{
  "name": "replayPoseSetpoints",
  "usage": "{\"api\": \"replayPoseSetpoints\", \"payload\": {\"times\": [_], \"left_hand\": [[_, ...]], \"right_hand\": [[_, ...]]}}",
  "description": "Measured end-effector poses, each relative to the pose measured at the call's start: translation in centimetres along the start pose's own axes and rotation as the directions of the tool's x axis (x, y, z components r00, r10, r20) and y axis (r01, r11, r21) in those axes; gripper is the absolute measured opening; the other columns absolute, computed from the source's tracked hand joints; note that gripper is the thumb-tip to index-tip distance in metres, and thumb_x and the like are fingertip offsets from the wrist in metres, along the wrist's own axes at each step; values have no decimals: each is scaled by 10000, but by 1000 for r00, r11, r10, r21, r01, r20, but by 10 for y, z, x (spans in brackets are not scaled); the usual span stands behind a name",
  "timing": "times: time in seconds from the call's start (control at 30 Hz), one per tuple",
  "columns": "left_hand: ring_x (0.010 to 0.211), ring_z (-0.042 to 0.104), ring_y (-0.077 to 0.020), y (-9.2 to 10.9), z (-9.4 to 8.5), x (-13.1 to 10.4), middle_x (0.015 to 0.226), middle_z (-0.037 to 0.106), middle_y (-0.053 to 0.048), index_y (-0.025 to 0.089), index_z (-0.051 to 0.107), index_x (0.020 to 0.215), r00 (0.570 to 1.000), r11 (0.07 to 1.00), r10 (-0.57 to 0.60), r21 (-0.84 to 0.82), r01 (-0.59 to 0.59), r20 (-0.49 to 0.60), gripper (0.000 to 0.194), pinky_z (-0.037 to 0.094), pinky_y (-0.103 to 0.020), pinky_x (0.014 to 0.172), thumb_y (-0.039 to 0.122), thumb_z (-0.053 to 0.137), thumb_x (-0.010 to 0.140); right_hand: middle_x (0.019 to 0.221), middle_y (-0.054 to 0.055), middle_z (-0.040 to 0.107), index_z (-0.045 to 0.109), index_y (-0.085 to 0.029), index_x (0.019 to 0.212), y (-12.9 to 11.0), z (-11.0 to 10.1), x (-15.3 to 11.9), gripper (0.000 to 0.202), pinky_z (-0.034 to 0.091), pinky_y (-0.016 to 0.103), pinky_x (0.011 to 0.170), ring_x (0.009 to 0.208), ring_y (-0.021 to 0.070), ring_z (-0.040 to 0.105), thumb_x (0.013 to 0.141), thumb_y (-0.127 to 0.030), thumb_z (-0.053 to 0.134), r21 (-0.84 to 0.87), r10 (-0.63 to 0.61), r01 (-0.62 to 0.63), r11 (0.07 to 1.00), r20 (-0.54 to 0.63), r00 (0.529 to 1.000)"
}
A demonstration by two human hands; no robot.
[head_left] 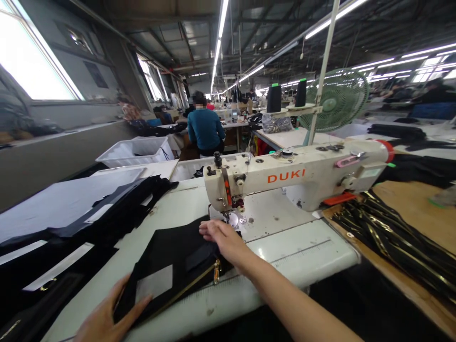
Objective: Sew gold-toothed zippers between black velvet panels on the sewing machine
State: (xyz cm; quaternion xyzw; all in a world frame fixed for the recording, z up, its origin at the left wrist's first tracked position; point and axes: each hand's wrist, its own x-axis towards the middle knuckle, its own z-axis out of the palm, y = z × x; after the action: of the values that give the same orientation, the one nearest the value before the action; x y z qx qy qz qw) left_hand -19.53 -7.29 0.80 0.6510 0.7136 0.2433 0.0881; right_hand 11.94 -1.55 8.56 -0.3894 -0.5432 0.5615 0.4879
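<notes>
A black fabric piece (pixel 164 247) with a pale rectangular patch (pixel 154 283) and a gold zipper edge lies on the sewing table (pixel 306 256). The gold zipper pull (pixel 216 271) hangs near the table's front edge. At the lower left, my left hand (pixel 112 311) grips the near left corner, thumb on top by the patch and fingers at the far side. My right hand (pixel 221 237) rests on the fabric's far right end, just before the needle area, its fingers together and pointing left. The white sewing machine (pixel 256 175) stands right behind it.
Black fabric stacks (pixel 107 223) lie at the left. Zipper strips (pixel 388 237) fill a cardboard box at the right. Behind the machine are thread cones (pixel 274 99), a green fan (pixel 333 100) and a white bin (pixel 137 151). A person in a blue top (pixel 204 127) sits farther back.
</notes>
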Motion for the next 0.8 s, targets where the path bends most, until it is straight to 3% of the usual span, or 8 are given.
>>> {"api": "replayPoseSetpoints", "payload": {"times": [0.07, 0.13, 0.23, 0.33, 0.4, 0.57, 0.7, 0.8], "left_hand": [[1164, 609, -425, 8, -1, -1, 1298, 615, -170, 170, 456, 1439, 998, 997, 65, 41, -64, -26, 843, 507, -602, 950, 756, 491, 835], [1249, 536, -430, 25, 0, -8, 1412, 507, -185, 184, 365, 1505, 964, 973, 216, 121, -198, -154, 804, 466, -616, 983, 695, 454, 890], [1320, 426, -460, 63, 5, -22, 1527, 349, -199, 207, 406, 1488, 826, 872, 476, 285, -398, -301, 648, 375, -648, 1020, 588, 424, 964], [1242, 508, -378, 101, 18, -28, 1431, 480, -166, 224, 435, 1475, 685, 719, 690, 327, -613, -234, 543, 336, -538, 1074, 493, 475, 1005], [1155, 572, -306, 119, 31, -27, 1307, 576, -141, 200, 435, 1478, 621, 649, 759, 291, -702, -195, 524, 371, -432, 1058, 458, 494, 1026], [1084, 630, -254, 134, 42, -27, 1190, 642, -105, 197, 495, 1430, 660, 686, 723, 95, -722, -205, 444, 496, -344, 969, 411, 510, 1040], [1030, 682, -220, 144, 14, -38, 1150, 688, -89, 184, 545, 1372, 652, 669, 718, -18, -743, -244, 407, 554, -274, 919, 362, 592, 1009], [968, 721, -198, 159, -12, -48, 1115, 727, -78, 186, 535, 1378, 613, 636, 740, -11, -772, -277, 385, 564, -246, 901, 303, 588, 1016]], "right_hand": [[1062, 73, 688, 676, -208, 1032, -1, -26, -25, 337, 453, 388, 979, 1072, 227, 637, 997, -460, 455, -133, -76, 74, 988, -10, 997], [1094, 53, 682, 705, -234, 1018, -3, -48, -53, 184, 389, 399, 1023, 1101, 235, 596, 964, -332, 558, -283, -125, 115, 952, -15, 992], [1078, 59, 677, 723, -233, 1028, 1, -61, -83, 168, 350, 424, 1019, 1091, 262, 553, 877, -183, 670, -440, -153, 127, 889, -23, 988], [1125, 67, 659, 722, -238, 1082, 14, -49, -90, 235, 326, 434, 1021, 1128, 277, 495, 860, -161, 713, -582, -159, 119, 805, -18, 987], [1143, 51, 653, 724, -263, 1100, 22, -37, -86, 261, 338, 421, 997, 1128, 270, 485, 856, -171, 738, -656, -149, 113, 747, 1, 989], [927, 19, 673, 768, -249, 901, 19, -17, -75, 140, 406, 363, 884, 980, 224, 562, 819, -138, 789, -650, -131, 98, 753, -2, 991], [942, -6, 696, 761, -260, 880, -2, -11, -85, 115, 434, 306, 877, 971, 184, 609, 845, -152, 777, -519, -201, 209, 829, 71, 977], [927, 10, 700, 732, -246, 917, -17, -8, -95, 83, 438, 299, 828, 921, 180, 622, 951, -223, 660, -463, -336, 385, 798, 188, 923]]}}
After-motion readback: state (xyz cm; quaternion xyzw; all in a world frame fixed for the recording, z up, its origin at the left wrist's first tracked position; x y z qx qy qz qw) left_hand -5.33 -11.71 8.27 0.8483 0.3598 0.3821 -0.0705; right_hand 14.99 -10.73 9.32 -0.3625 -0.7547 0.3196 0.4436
